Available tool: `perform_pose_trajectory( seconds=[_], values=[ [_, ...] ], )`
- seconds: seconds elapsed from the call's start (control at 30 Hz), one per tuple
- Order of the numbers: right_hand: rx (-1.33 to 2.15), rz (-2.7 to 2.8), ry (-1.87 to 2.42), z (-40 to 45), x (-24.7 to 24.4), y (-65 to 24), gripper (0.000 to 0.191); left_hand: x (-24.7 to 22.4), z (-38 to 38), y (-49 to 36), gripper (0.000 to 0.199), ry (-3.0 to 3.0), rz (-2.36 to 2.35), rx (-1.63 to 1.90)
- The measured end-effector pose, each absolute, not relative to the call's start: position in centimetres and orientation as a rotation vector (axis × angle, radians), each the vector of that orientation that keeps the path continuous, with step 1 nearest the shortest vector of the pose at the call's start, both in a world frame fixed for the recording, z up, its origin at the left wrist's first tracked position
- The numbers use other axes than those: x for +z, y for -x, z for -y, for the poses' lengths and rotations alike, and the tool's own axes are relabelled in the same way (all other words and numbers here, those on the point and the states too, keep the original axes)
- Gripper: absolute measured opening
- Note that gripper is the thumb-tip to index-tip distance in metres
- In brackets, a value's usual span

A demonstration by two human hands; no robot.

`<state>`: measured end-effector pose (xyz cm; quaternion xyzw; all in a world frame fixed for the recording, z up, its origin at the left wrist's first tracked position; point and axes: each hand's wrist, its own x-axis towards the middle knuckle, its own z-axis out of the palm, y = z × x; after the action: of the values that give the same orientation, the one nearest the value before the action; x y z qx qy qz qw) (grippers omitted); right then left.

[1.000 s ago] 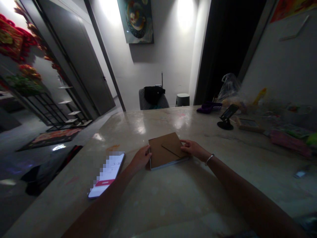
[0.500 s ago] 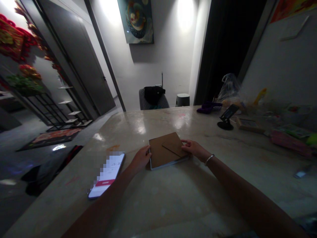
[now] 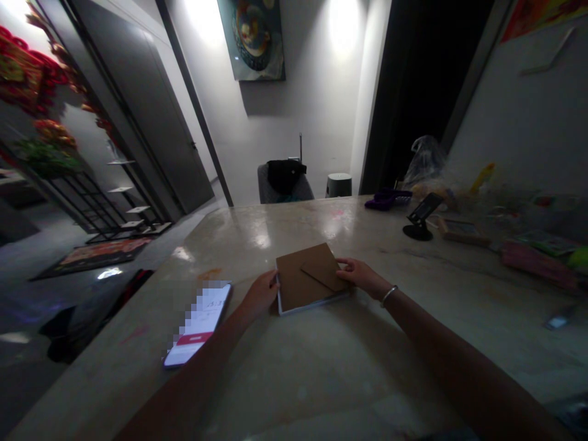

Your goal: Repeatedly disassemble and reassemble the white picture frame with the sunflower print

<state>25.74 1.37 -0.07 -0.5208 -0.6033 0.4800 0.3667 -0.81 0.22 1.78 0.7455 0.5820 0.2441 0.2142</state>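
A picture frame (image 3: 294, 275) with a brown backing board and a thin white edge is in front of me, back side up. A flat stand flap shows as a dark slanted outline on its right half. My left hand (image 3: 261, 293) grips the left edge, its fingertips partly hidden at the side. At the right edge my right hand (image 3: 358, 274), with a bracelet on the wrist, holds the frame between thumb and fingers. The face of the frame is turned down and hidden.
A lit phone (image 3: 202, 324) lies left of my left forearm on the marble table (image 3: 321, 380). Back right are a black phone stand (image 3: 420, 220), a purple item (image 3: 388, 199), a shallow wooden box or frame (image 3: 462, 231) and a clear plastic bag (image 3: 427, 162). A chair (image 3: 285, 182) stands beyond.
The far edge of the picture frame sits very slightly higher in view. Both hands keep their hold at its sides, and everything else looks the same.
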Motion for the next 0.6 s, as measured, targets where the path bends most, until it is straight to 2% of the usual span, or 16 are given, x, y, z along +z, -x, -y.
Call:
perform_pose_trajectory(
  seconds=[0.6],
  values=[
    [1.22,1.515,1.318,-1.61,0.27,-26.31,0.05,2.26,0.04,0.65,0.043,-2.054,-1.574,0.667]
  ],
)
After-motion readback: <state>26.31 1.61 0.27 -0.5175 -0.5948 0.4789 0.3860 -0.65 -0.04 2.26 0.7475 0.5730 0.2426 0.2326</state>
